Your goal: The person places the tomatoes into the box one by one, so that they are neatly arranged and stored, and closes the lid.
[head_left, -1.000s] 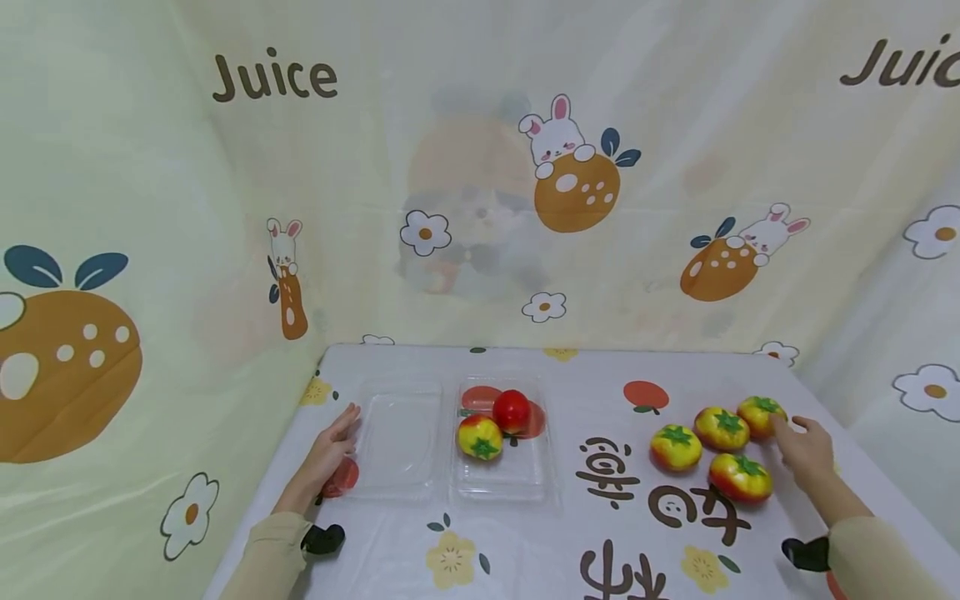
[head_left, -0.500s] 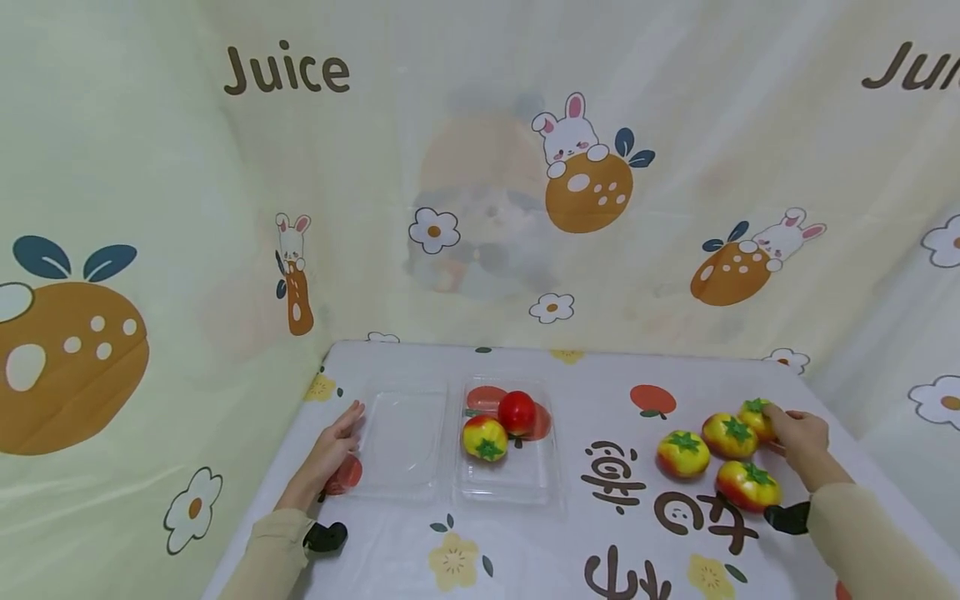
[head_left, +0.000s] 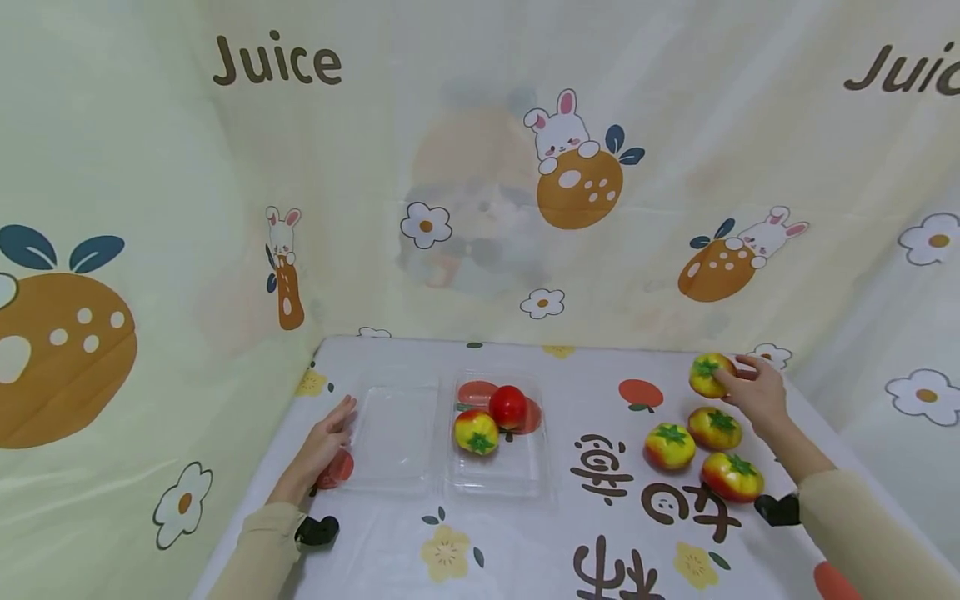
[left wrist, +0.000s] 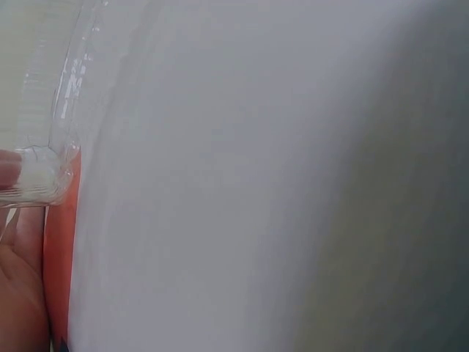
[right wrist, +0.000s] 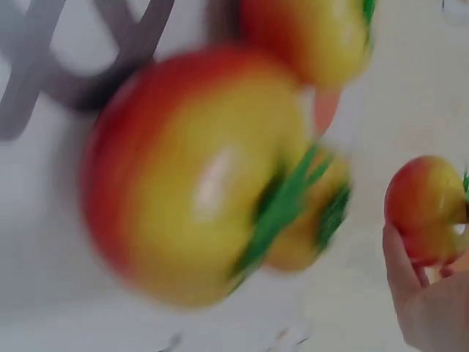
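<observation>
My right hand (head_left: 757, 392) holds a yellow-and-red tomato (head_left: 708, 374) with a green star-shaped top, raised above the far right of the table. In the right wrist view that tomato (right wrist: 425, 202) shows at the right edge, fingers below it. Several similar tomatoes (head_left: 670, 447) sit grouped on the cloth nearer me. My left hand (head_left: 322, 446) lies with extended fingers along the left edge of a clear plastic box, at its lid half (head_left: 396, 433); the left wrist view shows a finger through the plastic corner (left wrist: 44, 176). The box's right half (head_left: 495, 483) contains a yellow-and-red tomato (head_left: 476, 432) and a red round fruit (head_left: 509, 407).
A white printed tablecloth (head_left: 525, 550) with fruit, flowers and dark lettering covers the table. Pale curtains (head_left: 360, 167) with rabbit prints hang behind the table and on both sides.
My right hand has taken hold of the rearmost tomato of the right-hand group and lifted it up and to the left. My left hand stays beside the box.
</observation>
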Demonstrator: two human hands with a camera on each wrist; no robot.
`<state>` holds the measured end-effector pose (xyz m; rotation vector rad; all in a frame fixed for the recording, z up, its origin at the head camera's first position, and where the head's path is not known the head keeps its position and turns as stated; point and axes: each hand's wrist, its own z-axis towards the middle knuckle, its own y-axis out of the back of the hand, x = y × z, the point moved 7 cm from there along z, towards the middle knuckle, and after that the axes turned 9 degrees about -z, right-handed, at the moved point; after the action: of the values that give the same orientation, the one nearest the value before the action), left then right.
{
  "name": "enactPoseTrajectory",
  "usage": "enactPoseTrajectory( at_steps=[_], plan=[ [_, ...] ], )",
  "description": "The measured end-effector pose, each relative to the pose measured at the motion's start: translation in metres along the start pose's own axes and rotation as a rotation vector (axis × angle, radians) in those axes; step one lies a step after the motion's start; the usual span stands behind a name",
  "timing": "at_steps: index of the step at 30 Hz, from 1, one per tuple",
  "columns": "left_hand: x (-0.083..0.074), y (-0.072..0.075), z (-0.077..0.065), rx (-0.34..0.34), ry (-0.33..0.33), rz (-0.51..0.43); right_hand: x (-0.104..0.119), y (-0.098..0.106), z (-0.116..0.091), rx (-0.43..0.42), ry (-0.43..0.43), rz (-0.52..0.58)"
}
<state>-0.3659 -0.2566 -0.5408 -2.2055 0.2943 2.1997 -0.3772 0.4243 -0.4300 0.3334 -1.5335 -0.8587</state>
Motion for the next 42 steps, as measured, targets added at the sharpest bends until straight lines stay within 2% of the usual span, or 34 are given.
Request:
enactPoseTrajectory(
  at_steps=[3, 8, 12, 18, 23, 28, 33, 38, 42],
  plan=[
    [-0.001, 0.004, 0.0, -0.002, 0.0, -0.018, 0.043, -0.026, -0.008, 0.079, 0.159, -0.021],
    [-0.002, 0.005, 0.0, -0.003, 0.002, -0.032, 0.109, -0.07, -0.035, 0.207, 0.369, -0.018],
    [-0.001, 0.005, 0.0, 0.0, 0.015, -0.013, 0.153, -0.105, -0.055, 0.283, 0.468, 0.031],
    [0.0, 0.006, -0.002, -0.004, 0.017, -0.041, 0.2, -0.158, -0.068, 0.333, 0.52, 0.087],
    [0.0, 0.004, -0.003, -0.007, 0.006, -0.055, 0.219, -0.205, -0.072, 0.377, 0.532, 0.113],
    [0.0, -0.001, -0.002, -0.003, -0.005, -0.065, 0.225, -0.24, -0.078, 0.426, 0.526, 0.094],
    [0.0, -0.004, -0.001, 0.001, -0.011, -0.074, 0.226, -0.258, -0.083, 0.453, 0.551, 0.092],
    [-0.001, -0.001, -0.002, -0.006, -0.018, -0.062, 0.23, -0.267, -0.086, 0.453, 0.59, 0.074],
    [0.0, 0.0, -0.002, -0.006, -0.002, -0.052, 0.227, -0.274, -0.085, 0.46, 0.58, 0.038]
  ],
)
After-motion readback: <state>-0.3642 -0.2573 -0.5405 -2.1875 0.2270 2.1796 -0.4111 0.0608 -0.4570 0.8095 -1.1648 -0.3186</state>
